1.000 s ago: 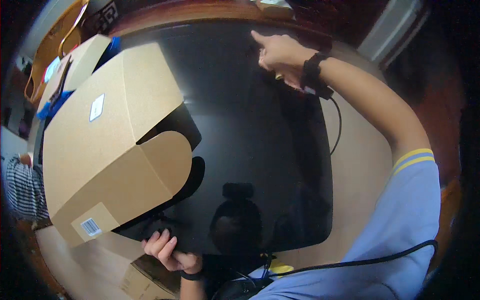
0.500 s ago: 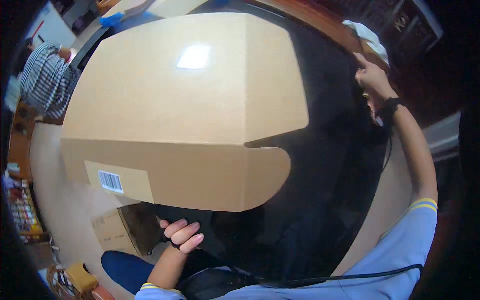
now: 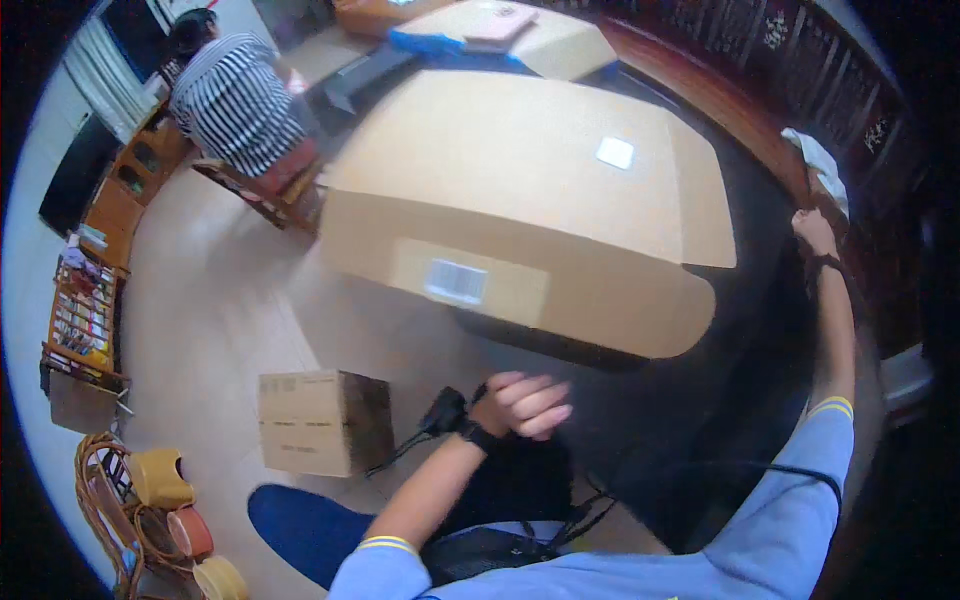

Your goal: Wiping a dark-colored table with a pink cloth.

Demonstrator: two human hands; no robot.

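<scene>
A flattened brown cardboard box [image 3: 520,150], with a white square label and a barcode sticker, lies on a large black surface [image 3: 740,330]. My left hand [image 3: 525,403] is just below the box's near flap, at the black surface's near side. Its fingers are curled in, and whatever they may hold is hidden. Out to the right, my right hand [image 3: 818,232] is closed at the black surface's far right edge, close to a white cloth [image 3: 818,165]. I cannot make out what is in it.
A closed carton [image 3: 318,425] stands on the floor to the left. Beyond it, a person in a striped top [image 3: 240,105] sits on a wooden chair [image 3: 265,195]. A pink item [image 3: 500,25] lies on another cardboard piece [image 3: 565,45] at the back. Yellow stools [image 3: 160,477] are at lower left.
The view has swung left, so the box and both hands appear farther right. My right hand's fingers, earlier partly stretched out, are now closed. The left hand's fingers stay curled.
</scene>
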